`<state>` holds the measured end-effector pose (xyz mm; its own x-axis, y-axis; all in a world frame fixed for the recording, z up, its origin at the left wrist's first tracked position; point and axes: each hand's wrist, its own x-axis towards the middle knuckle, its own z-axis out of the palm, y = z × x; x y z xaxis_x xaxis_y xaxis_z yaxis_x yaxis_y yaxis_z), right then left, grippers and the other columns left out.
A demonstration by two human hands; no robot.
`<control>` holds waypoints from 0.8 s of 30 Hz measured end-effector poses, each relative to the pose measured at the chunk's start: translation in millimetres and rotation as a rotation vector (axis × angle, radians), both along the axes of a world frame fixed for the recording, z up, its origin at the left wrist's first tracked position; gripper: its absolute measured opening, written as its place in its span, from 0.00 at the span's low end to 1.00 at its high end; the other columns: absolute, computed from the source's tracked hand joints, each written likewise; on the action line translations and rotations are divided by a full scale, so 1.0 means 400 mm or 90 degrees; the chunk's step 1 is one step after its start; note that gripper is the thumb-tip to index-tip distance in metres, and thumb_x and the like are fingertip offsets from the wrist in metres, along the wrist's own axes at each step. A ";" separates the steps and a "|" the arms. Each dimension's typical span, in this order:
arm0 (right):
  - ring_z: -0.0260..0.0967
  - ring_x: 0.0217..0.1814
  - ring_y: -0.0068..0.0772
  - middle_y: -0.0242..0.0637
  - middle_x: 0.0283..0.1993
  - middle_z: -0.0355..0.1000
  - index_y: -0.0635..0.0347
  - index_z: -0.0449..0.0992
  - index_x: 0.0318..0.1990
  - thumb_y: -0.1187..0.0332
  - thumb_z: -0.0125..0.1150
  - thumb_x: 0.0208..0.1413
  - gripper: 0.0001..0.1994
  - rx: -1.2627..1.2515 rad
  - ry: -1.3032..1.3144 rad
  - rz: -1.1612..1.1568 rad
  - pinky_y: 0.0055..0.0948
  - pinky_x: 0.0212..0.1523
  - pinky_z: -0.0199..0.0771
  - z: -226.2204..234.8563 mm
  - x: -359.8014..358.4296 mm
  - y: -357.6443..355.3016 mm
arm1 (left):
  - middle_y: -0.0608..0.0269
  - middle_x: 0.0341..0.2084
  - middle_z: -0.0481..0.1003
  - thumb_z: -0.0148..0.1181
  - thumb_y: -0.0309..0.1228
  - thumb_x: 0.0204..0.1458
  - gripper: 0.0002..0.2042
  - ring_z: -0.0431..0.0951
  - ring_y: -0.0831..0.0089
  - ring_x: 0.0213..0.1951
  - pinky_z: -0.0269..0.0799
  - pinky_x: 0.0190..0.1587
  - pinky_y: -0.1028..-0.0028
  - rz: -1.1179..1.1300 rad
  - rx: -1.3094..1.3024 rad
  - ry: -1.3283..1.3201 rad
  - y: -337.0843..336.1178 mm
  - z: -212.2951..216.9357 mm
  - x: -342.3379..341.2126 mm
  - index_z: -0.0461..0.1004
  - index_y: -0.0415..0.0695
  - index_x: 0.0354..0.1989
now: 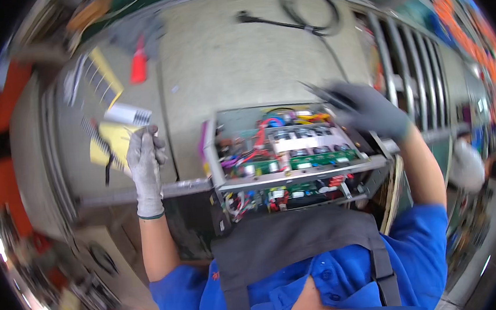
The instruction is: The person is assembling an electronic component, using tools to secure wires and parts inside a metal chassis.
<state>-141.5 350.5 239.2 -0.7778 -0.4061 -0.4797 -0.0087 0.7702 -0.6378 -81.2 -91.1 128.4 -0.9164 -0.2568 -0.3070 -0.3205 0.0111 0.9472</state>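
Note:
An open metal chassis [222, 179] packed with circuit boards, coloured wires and round dark parts sits right in front of me at the bench edge. To its left, my left hand [146, 154], in a light grey glove, is raised with the fingers pressed together. Something small and dark shows at its fingertips, too small to name. Over the chassis's far right corner, my right hand [370, 112] in a darker grey glove is blurred by motion. Its fingers close round a dark tool with thin points [320, 93], whose exact kind the blur hides.
Yellow sheets [102, 82], a white striped piece [128, 113] and a red bottle with a pointed tip [138, 67] lie on the bench at left. A coiled black cable [335, 17] rests at the back. Metal bars [410, 78] stand at right.

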 end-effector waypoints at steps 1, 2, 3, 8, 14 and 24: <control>0.75 0.44 0.50 0.49 0.43 0.76 0.65 0.74 0.57 0.56 0.69 0.50 0.30 0.081 0.036 0.056 0.41 0.47 0.74 0.044 0.052 -0.002 | 0.70 0.25 0.72 0.49 0.34 0.69 0.12 0.65 0.87 0.18 0.59 0.20 0.85 0.067 -0.012 -0.031 -0.056 -0.042 0.090 0.75 0.40 0.49; 0.73 0.43 0.54 0.50 0.42 0.75 0.63 0.75 0.55 0.56 0.70 0.49 0.28 0.121 0.122 0.188 0.43 0.47 0.74 0.080 0.098 -0.002 | 0.68 0.24 0.73 0.49 0.33 0.69 0.11 0.66 0.86 0.17 0.59 0.18 0.84 0.161 -0.011 -0.084 -0.105 -0.093 0.193 0.75 0.41 0.48; 0.73 0.43 0.53 0.49 0.41 0.74 0.62 0.75 0.54 0.57 0.70 0.49 0.27 0.015 0.102 0.204 0.46 0.47 0.73 0.090 0.144 -0.014 | 0.66 0.23 0.74 0.49 0.33 0.68 0.10 0.66 0.85 0.16 0.58 0.16 0.82 0.205 -0.024 -0.137 -0.147 -0.147 0.305 0.75 0.42 0.46; 0.70 0.44 0.55 0.49 0.43 0.71 0.64 0.72 0.50 0.75 0.66 0.42 0.23 0.089 0.252 0.151 0.43 0.47 0.72 0.007 0.197 -0.050 | 0.58 0.22 0.76 0.55 0.32 0.60 0.09 0.68 0.76 0.14 0.59 0.12 0.75 0.358 0.170 -0.498 -0.163 -0.487 0.688 0.76 0.42 0.42; 0.68 0.39 0.52 0.49 0.37 0.67 0.65 0.71 0.41 0.80 0.60 0.44 0.14 0.152 0.317 0.118 0.37 0.43 0.70 -0.068 -0.004 -0.017 | 0.53 0.31 0.81 0.59 0.35 0.59 0.11 0.79 0.65 0.26 0.72 0.26 0.66 0.263 0.285 -0.458 -0.066 -0.851 0.549 0.79 0.39 0.41; 0.66 0.41 0.40 0.40 0.39 0.67 0.62 0.72 0.46 0.70 0.66 0.48 0.17 0.200 0.394 0.040 0.32 0.47 0.67 -0.100 -0.015 -0.135 | 0.55 0.38 0.80 0.57 0.37 0.62 0.14 0.79 0.65 0.36 0.75 0.37 0.67 0.265 0.214 -0.428 0.001 -1.003 0.395 0.78 0.38 0.46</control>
<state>-147.6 296.4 199.2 -0.9258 -0.3735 -0.0586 -0.3490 0.9038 -0.2478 76.6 -90.8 -272.6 -0.3640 -0.3292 -0.8713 -0.7309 -0.4788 0.4863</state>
